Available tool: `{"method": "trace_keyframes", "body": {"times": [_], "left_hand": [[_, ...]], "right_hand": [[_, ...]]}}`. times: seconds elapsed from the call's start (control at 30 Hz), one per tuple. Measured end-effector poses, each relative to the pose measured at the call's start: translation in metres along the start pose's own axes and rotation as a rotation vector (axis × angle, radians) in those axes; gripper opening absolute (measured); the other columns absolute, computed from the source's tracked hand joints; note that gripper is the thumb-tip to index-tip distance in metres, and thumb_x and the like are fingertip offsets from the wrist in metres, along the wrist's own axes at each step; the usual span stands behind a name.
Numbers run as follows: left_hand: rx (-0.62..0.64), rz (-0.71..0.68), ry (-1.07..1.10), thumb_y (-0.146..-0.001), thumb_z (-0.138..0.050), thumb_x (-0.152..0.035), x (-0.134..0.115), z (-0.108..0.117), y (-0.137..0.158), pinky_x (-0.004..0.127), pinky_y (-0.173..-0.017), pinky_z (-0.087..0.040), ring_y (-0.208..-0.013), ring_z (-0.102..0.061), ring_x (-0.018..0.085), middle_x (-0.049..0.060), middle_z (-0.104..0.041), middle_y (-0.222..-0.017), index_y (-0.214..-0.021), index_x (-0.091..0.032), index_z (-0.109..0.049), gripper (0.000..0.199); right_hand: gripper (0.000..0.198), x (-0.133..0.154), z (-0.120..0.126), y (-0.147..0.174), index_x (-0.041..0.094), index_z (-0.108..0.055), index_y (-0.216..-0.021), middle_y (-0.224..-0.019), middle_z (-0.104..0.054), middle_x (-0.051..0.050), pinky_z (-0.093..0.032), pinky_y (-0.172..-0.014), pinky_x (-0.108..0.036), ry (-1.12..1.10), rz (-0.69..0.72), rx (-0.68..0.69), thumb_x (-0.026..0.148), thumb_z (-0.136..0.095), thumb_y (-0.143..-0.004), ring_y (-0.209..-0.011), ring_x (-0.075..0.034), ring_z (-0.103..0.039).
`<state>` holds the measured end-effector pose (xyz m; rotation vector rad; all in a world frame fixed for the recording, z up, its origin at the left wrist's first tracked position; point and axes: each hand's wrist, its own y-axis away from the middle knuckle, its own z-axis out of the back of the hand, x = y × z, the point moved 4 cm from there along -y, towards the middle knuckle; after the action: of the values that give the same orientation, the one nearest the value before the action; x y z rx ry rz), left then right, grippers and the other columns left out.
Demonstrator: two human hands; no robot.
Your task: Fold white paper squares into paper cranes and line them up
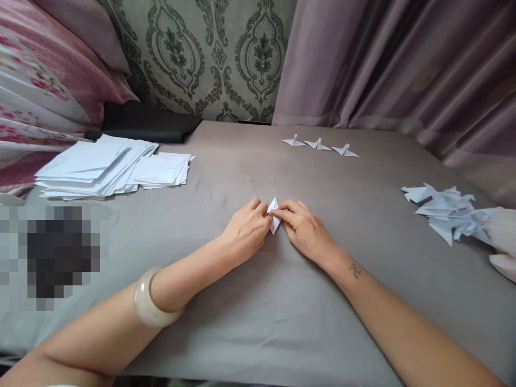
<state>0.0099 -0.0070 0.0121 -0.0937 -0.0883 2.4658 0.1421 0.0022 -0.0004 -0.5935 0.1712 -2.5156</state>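
Observation:
A small piece of folded white paper (pixel 275 222), shaped like a narrow diamond, is between my two hands over the grey cloth. My left hand (pixel 249 226) has its fingers curled and pressed at the paper's left edge. From the other side my right hand (pixel 305 228) pinches the paper, its index finger lying across the middle. The fingertips partly cover the paper, and my left thumb is hidden. A pale bangle (pixel 152 298) circles my left forearm.
Stacked white paper sheets (pixel 97 166) and smaller sheets (pixel 163 169) lie at the left, near a black folded item (pixel 149 122). Three folded paper cranes (pixel 318 144) stand at the back. A pile of folded paper shapes (pixel 447 209) lies right, by a curtain (pixel 363 59).

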Motion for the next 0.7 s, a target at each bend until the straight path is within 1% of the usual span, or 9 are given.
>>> {"method": "trace_keyframes", "body": {"times": [0.13, 0.23, 0.3, 0.37, 0.43, 0.5, 0.6, 0.7], "left_hand": [[0.020, 0.035, 0.012, -0.079, -0.045, -0.007, 0.005, 0.002, 0.003, 0.031, -0.063, -0.044, -0.081, -0.049, 0.023, 0.012, -0.058, -0.085, -0.079, -0.014, -0.064, 0.020], [0.016, 0.066, 0.118, -0.078, -0.043, -0.006, 0.017, 0.004, 0.004, 0.030, -0.063, -0.045, -0.082, -0.054, 0.023, 0.011, -0.060, -0.087, -0.083, -0.015, -0.067, 0.026], [-0.023, 0.112, 0.238, -0.078, -0.041, -0.004, 0.026, 0.003, 0.003, 0.028, -0.065, -0.045, -0.079, -0.058, 0.020, 0.009, -0.062, -0.089, -0.085, -0.016, -0.069, 0.032], [-0.089, 0.188, 0.328, -0.078, -0.039, -0.003, 0.034, 0.002, 0.002, 0.027, -0.065, -0.045, -0.073, -0.059, 0.016, 0.006, -0.064, -0.087, -0.085, -0.017, -0.069, 0.034], [-0.150, 0.251, 0.361, -0.079, -0.040, -0.006, 0.036, -0.002, 0.002, 0.027, -0.064, -0.044, -0.069, -0.059, 0.015, 0.005, -0.065, -0.084, -0.086, -0.018, -0.069, 0.033], [-0.189, 0.276, 0.374, -0.081, -0.042, -0.010, 0.035, -0.005, 0.001, 0.027, -0.064, -0.044, -0.071, -0.059, 0.016, 0.006, -0.065, -0.085, -0.088, -0.018, -0.069, 0.030], [-0.210, 0.305, 0.434, -0.083, -0.047, -0.018, 0.032, -0.008, -0.001, 0.028, -0.068, -0.045, -0.075, -0.059, 0.017, 0.007, -0.063, -0.085, -0.084, -0.018, -0.068, 0.022], [-0.183, 0.352, 0.502, -0.082, -0.054, -0.024, 0.032, -0.010, -0.003, 0.029, -0.067, -0.046, -0.075, -0.058, 0.018, 0.006, -0.061, -0.082, -0.079, -0.017, -0.066, 0.015]], "right_hand": [[0.039, 0.001, 0.000, 0.001, 0.031, -0.066, -0.115, -0.109, -0.062, -0.004, -0.043, -0.070, -0.030, 0.083, 0.036, 0.028, 0.011, -0.043, -0.091, -0.093, -0.020, -0.052], [0.038, 0.000, -0.001, 0.001, 0.031, -0.065, -0.115, -0.108, -0.063, -0.004, -0.042, -0.068, -0.030, 0.096, 0.041, 0.032, 0.011, -0.044, -0.091, -0.091, -0.019, -0.052], [0.039, 0.000, -0.002, 0.001, 0.031, -0.065, -0.115, -0.109, -0.062, -0.004, -0.042, -0.068, -0.030, 0.102, 0.039, 0.035, 0.011, -0.044, -0.091, -0.092, -0.020, -0.052], [0.040, 0.001, -0.002, 0.001, 0.031, -0.065, -0.116, -0.109, -0.062, -0.004, -0.042, -0.069, -0.030, 0.113, 0.040, 0.038, 0.010, -0.043, -0.090, -0.092, -0.020, -0.052], [0.041, 0.002, -0.001, 0.002, 0.031, -0.064, -0.117, -0.109, -0.062, -0.004, -0.043, -0.071, -0.031, 0.123, 0.046, 0.038, 0.008, -0.042, -0.090, -0.093, -0.020, -0.052], [0.043, 0.002, -0.001, 0.002, 0.031, -0.064, -0.118, -0.110, -0.062, -0.005, -0.044, -0.072, -0.031, 0.120, 0.050, 0.035, 0.008, -0.042, -0.089, -0.094, -0.020, -0.052], [0.043, -0.002, -0.002, 0.001, 0.029, -0.065, -0.116, -0.112, -0.062, -0.005, -0.046, -0.075, -0.032, 0.038, 0.036, 0.013, 0.007, -0.042, -0.087, -0.096, -0.020, -0.054], [0.038, -0.009, -0.001, -0.002, 0.025, -0.071, -0.101, -0.108, -0.066, -0.003, -0.047, -0.083, -0.030, -0.165, -0.032, -0.075, 0.006, -0.043, -0.083, -0.097, -0.017, -0.058]]}}
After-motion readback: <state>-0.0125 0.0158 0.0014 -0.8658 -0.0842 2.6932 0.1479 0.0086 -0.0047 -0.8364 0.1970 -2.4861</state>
